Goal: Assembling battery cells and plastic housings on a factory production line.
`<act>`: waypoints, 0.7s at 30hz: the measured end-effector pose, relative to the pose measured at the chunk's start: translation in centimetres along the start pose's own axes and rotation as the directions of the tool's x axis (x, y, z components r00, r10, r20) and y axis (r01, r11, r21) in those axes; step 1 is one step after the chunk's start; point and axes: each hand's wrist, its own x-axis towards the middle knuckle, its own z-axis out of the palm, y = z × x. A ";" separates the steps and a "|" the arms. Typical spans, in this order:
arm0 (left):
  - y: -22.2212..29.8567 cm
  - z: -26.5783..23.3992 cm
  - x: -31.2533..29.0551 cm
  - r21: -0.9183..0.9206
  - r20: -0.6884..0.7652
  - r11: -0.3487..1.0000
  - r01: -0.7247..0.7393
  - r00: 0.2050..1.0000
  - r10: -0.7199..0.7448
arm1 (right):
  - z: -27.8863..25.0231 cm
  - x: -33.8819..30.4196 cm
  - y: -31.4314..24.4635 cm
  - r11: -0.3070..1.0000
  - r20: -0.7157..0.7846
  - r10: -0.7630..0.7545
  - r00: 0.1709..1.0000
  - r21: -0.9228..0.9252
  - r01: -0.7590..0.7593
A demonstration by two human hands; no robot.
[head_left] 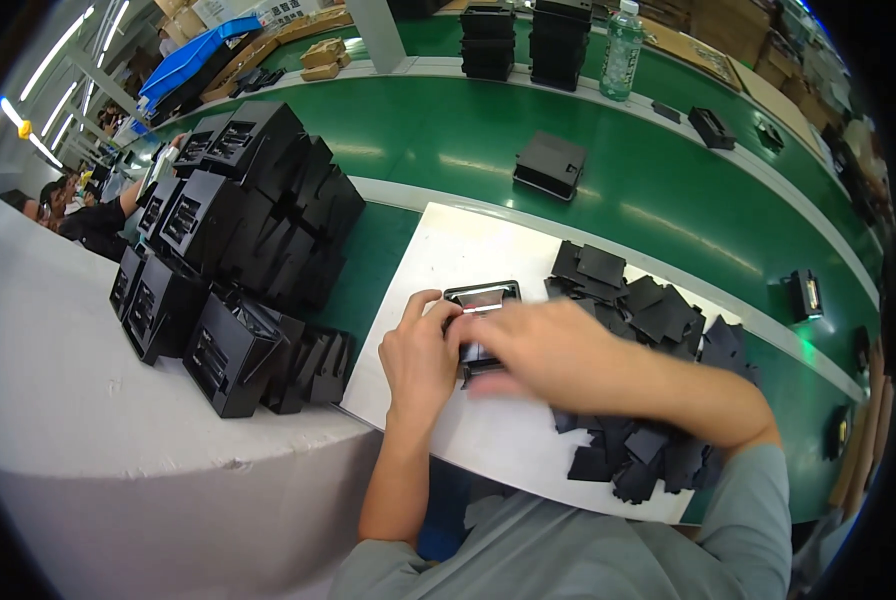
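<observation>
A small black plastic housing (509, 290) with a shiny inner part lies on the white board (473, 430) in front of me. My left hand (416, 362) grips its left side, with the fingers curled at the edge. Over the housing's right side reaches my right hand (540, 355), smeared by motion, so its fingers do not show clearly. Both hands cover much of the housing. Beside my right forearm lies a loose heap of thin black flat pieces (658, 310), partly under the arm.
Stacked black housings (208, 215) stand at the left on a pale surface (78, 400). Beyond the board runs a green conveyor (418, 125) carrying a black box (550, 163). Further back are black stacks (560, 45) and a clear bottle (622, 55). Another person (98, 220) sits far left.
</observation>
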 end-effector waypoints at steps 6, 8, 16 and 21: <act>-0.8 -0.3 -2.0 -0.408 0.049 0.913 0.003 0.999 0.018 | 2.6 -2.1 -0.8 0.969 -0.060 -0.079 0.995 -0.241 0.062; -1.4 0.2 -2.4 -0.387 0.039 0.921 -0.048 0.997 0.068 | 1.3 -1.3 1.1 0.995 -0.105 -0.076 0.992 0.058 0.082; -2.3 0.0 -3.4 -0.408 0.140 0.892 -0.191 0.953 0.269 | 1.0 2.4 4.8 0.964 0.100 0.037 0.994 0.259 -0.062; -1.7 0.6 -5.0 -0.732 -0.056 0.678 -0.070 0.998 0.042 | 3.1 1.9 5.3 0.995 0.142 -0.081 0.986 0.073 0.071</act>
